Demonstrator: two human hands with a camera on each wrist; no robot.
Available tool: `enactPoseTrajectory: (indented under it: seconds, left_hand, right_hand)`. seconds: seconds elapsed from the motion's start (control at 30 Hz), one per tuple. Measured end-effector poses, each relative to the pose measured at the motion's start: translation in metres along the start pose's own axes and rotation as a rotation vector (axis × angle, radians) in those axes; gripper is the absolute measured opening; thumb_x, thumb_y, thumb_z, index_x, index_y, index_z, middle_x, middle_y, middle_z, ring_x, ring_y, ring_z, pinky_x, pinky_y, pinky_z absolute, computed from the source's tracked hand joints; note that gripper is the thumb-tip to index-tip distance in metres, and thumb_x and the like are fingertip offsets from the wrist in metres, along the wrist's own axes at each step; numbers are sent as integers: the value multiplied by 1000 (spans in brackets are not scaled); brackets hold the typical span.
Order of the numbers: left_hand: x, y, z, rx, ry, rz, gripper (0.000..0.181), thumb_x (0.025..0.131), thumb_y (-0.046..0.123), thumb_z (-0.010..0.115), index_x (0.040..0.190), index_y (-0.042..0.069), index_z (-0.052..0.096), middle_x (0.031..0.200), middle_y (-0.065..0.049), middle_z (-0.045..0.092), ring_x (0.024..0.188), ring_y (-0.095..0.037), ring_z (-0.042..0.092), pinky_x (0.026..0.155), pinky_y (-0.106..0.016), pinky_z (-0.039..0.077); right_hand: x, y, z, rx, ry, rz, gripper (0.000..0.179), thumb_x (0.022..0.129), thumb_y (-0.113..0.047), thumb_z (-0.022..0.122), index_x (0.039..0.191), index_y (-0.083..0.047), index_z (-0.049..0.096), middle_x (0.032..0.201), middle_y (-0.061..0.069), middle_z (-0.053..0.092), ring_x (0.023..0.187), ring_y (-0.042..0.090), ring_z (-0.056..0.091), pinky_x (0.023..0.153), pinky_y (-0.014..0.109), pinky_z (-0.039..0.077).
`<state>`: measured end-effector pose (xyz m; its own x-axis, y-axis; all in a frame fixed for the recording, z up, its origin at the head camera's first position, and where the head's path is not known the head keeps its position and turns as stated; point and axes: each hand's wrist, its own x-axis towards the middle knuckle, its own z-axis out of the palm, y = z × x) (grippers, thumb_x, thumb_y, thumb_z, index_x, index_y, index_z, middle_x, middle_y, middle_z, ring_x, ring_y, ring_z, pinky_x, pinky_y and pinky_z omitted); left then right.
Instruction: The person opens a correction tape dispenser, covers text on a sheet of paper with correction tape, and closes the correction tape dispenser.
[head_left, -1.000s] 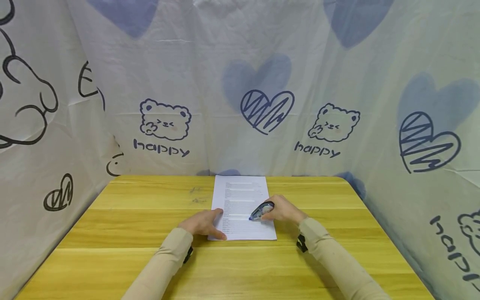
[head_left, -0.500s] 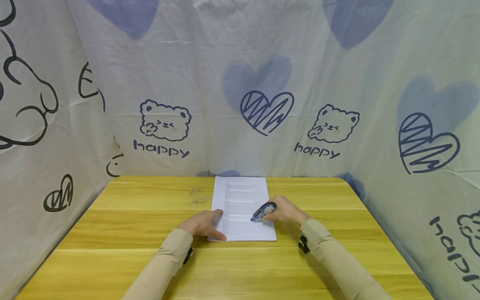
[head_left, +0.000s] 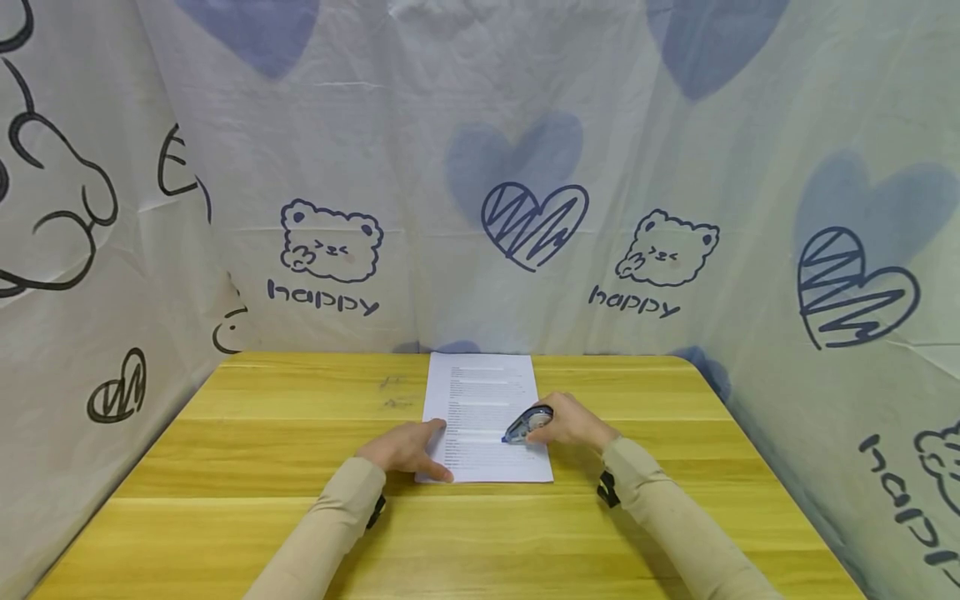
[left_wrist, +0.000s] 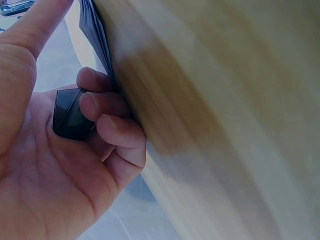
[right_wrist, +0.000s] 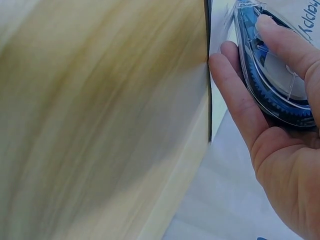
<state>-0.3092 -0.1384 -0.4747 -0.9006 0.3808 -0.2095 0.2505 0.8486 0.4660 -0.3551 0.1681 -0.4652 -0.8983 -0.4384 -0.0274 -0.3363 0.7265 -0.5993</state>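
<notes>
A stack of printed white paper [head_left: 480, 462] lies in the middle near the table's far side. My right hand [head_left: 573, 421] grips a clear blue correction tape dispenser [right_wrist: 275, 75], thumb on its side, its tip down at a line of text. Pale white strips run across several lines. My left hand [head_left: 405, 447] rests at the stack's left edge, thumb near the lower left corner. In the left wrist view, its curled fingers hold a small dark glossy cap [left_wrist: 70, 115] against the palm.
The wooden table [head_left: 225, 467] has faint dark marks [head_left: 396, 403] left of the paper. A white curtain [head_left: 420, 167] printed with hearts and bears hangs behind the table and along both sides.
My right hand and the correction tape dispenser shifted slightly right along the text line, then stayed still over the last half second. The left hand and paper have kept their place.
</notes>
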Motion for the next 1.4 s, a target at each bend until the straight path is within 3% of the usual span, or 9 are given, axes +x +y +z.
enactPoseTrajectory:
  seconds: [0.87, 1.4]
  left_hand:
    - [2, -2, 1, -3, -1, -1, 101, 71, 46, 86, 150, 7, 37, 151, -16, 44, 136, -34, 44, 113, -50, 36]
    - [1, -2, 0, -7, -7, -3, 101, 71, 46, 85, 151, 7, 37, 153, -15, 42, 138, -34, 42, 114, -50, 35]
  right_hand:
    - [0, 6, -2, 1, 1, 2, 21, 74, -19, 87, 90, -11, 76, 79, -2, 70, 68, 12, 55, 62, 27, 48]
    - [-2, 8, -5, -51, 16, -12, 22, 73, -22, 88, 86, -11, 74, 75, -3, 68, 66, 11, 54, 61, 24, 47]
